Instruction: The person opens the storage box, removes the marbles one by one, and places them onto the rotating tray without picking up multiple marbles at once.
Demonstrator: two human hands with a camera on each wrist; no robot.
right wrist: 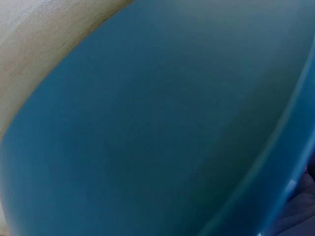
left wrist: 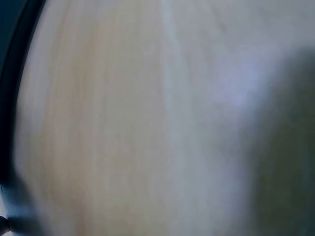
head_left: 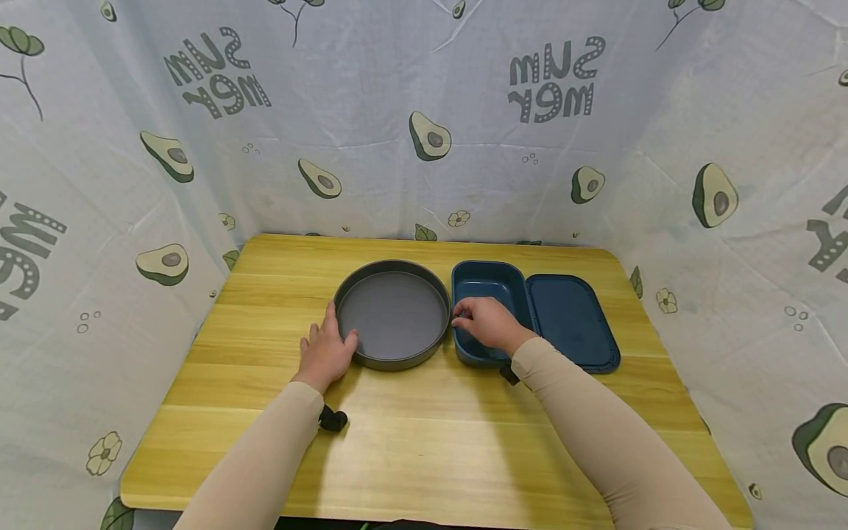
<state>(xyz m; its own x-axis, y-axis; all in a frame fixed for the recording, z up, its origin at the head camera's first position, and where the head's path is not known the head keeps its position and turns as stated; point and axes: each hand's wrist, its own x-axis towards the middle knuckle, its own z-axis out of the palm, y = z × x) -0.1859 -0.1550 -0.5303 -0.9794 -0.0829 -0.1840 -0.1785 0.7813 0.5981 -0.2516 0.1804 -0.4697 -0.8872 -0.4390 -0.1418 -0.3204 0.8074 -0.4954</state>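
Observation:
A round dark-grey pan (head_left: 394,318) lies on the wooden table. My left hand (head_left: 326,353) rests on its left side, fingers spread and fairly straight along the outside, thumb at the rim. A deep blue rectangular box (head_left: 489,278) stands just right of the pan. My right hand (head_left: 490,324) reaches over this box with bent fingers, their tips at its left rim beside the pan. Whether they pinch a rim or something small is hidden. In the right wrist view, a blue wall (right wrist: 147,123) fills most of the picture.
A flat blue lid (head_left: 573,320) lies against the box's right side. The wooden table (head_left: 411,456) extends in front of the pan. Behind and at both sides hangs a pale curtain (head_left: 371,96) with avocado prints.

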